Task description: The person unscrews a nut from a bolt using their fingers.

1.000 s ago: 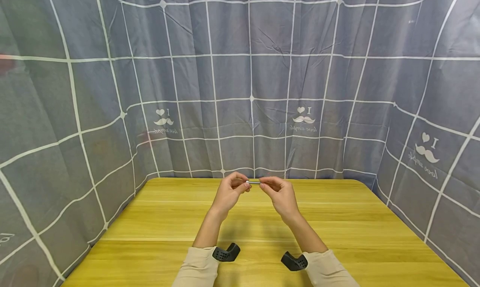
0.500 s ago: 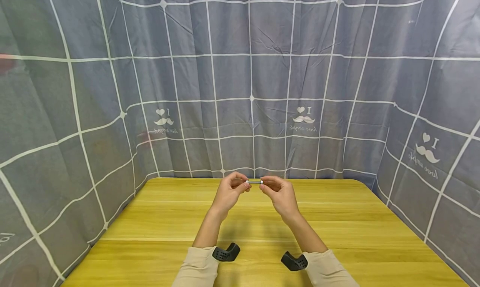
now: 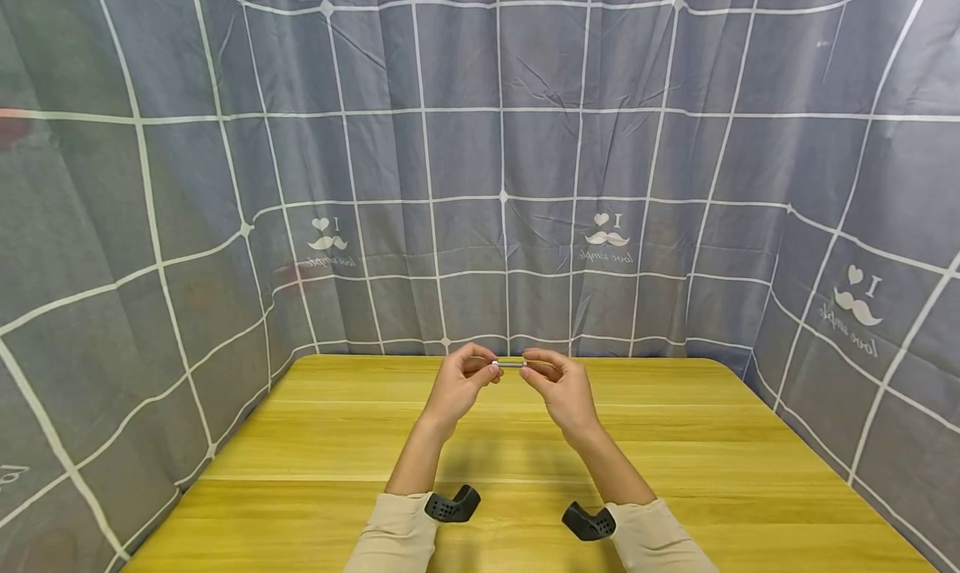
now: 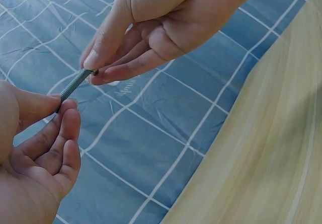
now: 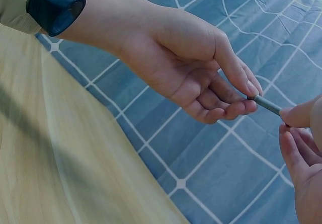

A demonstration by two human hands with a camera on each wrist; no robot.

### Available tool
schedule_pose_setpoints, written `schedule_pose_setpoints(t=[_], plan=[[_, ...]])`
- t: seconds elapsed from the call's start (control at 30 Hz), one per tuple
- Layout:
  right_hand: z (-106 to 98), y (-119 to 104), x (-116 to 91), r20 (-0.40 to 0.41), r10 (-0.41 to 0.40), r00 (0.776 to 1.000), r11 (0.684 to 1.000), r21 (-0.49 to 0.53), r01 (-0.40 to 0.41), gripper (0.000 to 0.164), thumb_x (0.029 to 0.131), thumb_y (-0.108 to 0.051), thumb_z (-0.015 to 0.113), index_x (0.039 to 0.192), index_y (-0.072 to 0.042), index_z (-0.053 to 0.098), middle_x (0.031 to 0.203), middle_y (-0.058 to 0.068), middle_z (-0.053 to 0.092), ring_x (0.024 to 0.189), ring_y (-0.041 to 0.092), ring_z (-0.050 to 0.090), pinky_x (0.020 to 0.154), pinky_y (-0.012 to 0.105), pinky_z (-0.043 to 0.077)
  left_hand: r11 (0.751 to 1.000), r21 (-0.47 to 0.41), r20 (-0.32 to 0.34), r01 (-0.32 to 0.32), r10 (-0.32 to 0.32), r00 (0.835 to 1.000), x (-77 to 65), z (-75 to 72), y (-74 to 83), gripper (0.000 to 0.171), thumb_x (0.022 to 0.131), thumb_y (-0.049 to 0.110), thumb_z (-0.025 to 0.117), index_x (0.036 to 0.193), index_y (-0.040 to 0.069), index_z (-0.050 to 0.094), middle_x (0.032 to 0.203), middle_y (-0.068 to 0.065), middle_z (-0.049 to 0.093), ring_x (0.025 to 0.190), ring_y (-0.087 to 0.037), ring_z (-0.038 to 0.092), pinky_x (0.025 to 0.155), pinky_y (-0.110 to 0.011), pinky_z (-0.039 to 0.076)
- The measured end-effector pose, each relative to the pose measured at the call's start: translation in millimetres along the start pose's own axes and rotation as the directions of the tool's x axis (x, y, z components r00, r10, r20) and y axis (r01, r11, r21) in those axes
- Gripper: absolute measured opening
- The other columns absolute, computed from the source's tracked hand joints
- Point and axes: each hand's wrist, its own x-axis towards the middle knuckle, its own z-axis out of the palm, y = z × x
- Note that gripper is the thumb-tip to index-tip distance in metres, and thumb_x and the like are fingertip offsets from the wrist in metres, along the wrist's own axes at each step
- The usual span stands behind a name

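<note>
A thin grey metal threaded rod (image 3: 512, 364), like a bolt's shank, spans the gap between my two hands, level above the far part of the table. Its ridged thread shows in the left wrist view, where the bolt (image 4: 75, 84) slants upward to the right. My left hand (image 3: 459, 387) pinches one end between thumb and fingers. At the other end, the thumb and fingertips of my right hand (image 3: 566, 392) pinch it, seen also in the right wrist view with the bolt (image 5: 269, 105). Both ends are hidden by fingertips; whether a nut or head sits there I cannot tell.
Beneath the hands lies a yellow wood-grain table (image 3: 337, 440). A grey curtain (image 3: 465, 156) with white grid lines hangs around its back and sides. Black camera mounts (image 3: 453, 505) sit at both wrists, by the beige sleeves (image 3: 401, 531).
The right fingertips have shifted slightly to the right, and a little more of the bolt shows between the hands. The left hand keeps its place.
</note>
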Motion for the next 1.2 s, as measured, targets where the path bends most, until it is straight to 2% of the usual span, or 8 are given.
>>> schedule_pose_setpoints(t=[0.13, 0.33, 0.43, 0.67, 0.77, 0.9, 1.03, 1.2], plan=[[0.3, -0.7, -0.3, -0.002, 0.006, 1.000, 1.000, 0.009, -0.006, 0.022, 0.094, 0.006, 0.072, 0.116, 0.009, 0.072, 0.135, 0.020, 0.062, 0.117, 0.036, 0.066, 0.093, 0.029, 0.054, 1.000, -0.003, 0.000, 0.007, -0.007, 1.000, 0.3, -0.3, -0.5, 0.008, 0.100, -0.001, 0.065, 0.107, -0.004, 0.064, 0.095, -0.017, 0.073, 0.094, -0.037, 0.068, 0.097, -0.057, 0.049], [0.2, 0.2, -0.4, -0.003, -0.006, 1.000, 0.999, -0.050, 0.006, 0.022, 0.095, 0.001, 0.073, 0.116, 0.007, 0.073, 0.114, 0.021, 0.071, 0.103, 0.029, 0.071, 0.086, 0.025, 0.054, 1.000, 0.002, -0.006, 0.004, -0.004, 1.000, 0.3, -0.3, 0.9, 0.010, 0.100, -0.001, 0.066, 0.108, -0.005, 0.064, 0.092, -0.009, 0.073, 0.090, -0.027, 0.069, 0.097, -0.060, 0.048], [0.7, -0.6, -0.5, -0.004, -0.012, 1.000, 0.997, -0.070, 0.011, 0.020, 0.095, 0.002, 0.072, 0.115, 0.007, 0.073, 0.109, 0.022, 0.072, 0.099, 0.028, 0.069, 0.084, 0.024, 0.054, 1.000, 0.000, -0.004, 0.004, -0.004, 1.000, -0.2, -0.7, 1.4, 0.010, 0.100, -0.001, 0.066, 0.108, -0.006, 0.064, 0.092, -0.010, 0.073, 0.091, -0.029, 0.069, 0.098, -0.062, 0.047], [3.2, -35.3, -12.0, 0.029, -0.008, 1.000, 0.986, -0.168, 0.013, 0.021, 0.098, 0.004, 0.068, 0.117, 0.011, 0.070, 0.109, 0.025, 0.071, 0.100, 0.032, 0.067, 0.083, 0.024, 0.052, 1.000, 0.010, -0.005, 0.008, -0.008, 1.000, -1.9, -1.6, 2.2, 0.011, 0.100, 0.000, 0.066, 0.109, -0.006, 0.064, 0.093, -0.009, 0.073, 0.095, -0.037, 0.068, 0.096, -0.054, 0.050], [0.5, -22.0, -7.4, 0.019, -0.007, 1.000, 0.979, -0.202, 0.011, 0.021, 0.098, 0.001, 0.069, 0.118, 0.008, 0.072, 0.108, 0.021, 0.072, 0.101, 0.032, 0.067, 0.084, 0.026, 0.052, 1.000, 0.017, -0.010, 0.012, -0.012, 1.000, -1.8, -2.6, 0.5, 0.010, 0.100, 0.000, 0.065, 0.109, -0.004, 0.065, 0.095, -0.016, 0.073, 0.096, -0.038, 0.068, 0.095, -0.051, 0.051], [-6.1, -1.4, 1.2, 0.002, -0.022, 1.000, 0.971, -0.237, 0.022, 0.021, 0.097, -0.007, 0.074, 0.116, 0.003, 0.075, 0.104, 0.012, 0.073, 0.098, 0.027, 0.067, 0.083, 0.029, 0.053, 0.999, 0.026, -0.020, 0.023, -0.023, 1.000, -1.0, -6.8, -4.5, 0.010, 0.101, 0.000, 0.065, 0.109, -0.004, 0.064, 0.102, -0.026, 0.071, 0.093, -0.029, 0.069, 0.097, -0.052, 0.050], [-15.0, 5.7, 4.4, 0.007, -0.025, 1.000, 0.962, -0.273, 0.026, 0.020, 0.095, -0.012, 0.078, 0.112, -0.001, 0.076, 0.099, 0.006, 0.071, 0.093, 0.022, 0.066, 0.079, 0.030, 0.053, 0.997, 0.055, -0.039, 0.052, -0.049, 0.998, -1.7, -12.9, -11.2, 0.012, 0.101, 0.000, 0.064, 0.112, -0.005, 0.064, 0.104, -0.026, 0.071, 0.096, -0.032, 0.069, 0.095, -0.051, 0.050], [-27.9, 18.9, 6.7, -0.005, 0.011, 1.000, 0.950, -0.313, -0.012, 0.019, 0.093, -0.012, 0.080, 0.110, -0.004, 0.078, 0.096, 0.005, 0.069, 0.088, 0.021, 0.062, 0.072, 0.030, 0.050, 0.992, 0.095, -0.045, 0.079, -0.075, 0.996, -3.6, -18.3, -20.8, 0.011, 0.102, 0.000, 0.063, 0.112, -0.005, 0.064, 0.102, -0.020, 0.073, 0.099, -0.037, 0.069, 0.095, -0.052, 0.052]])
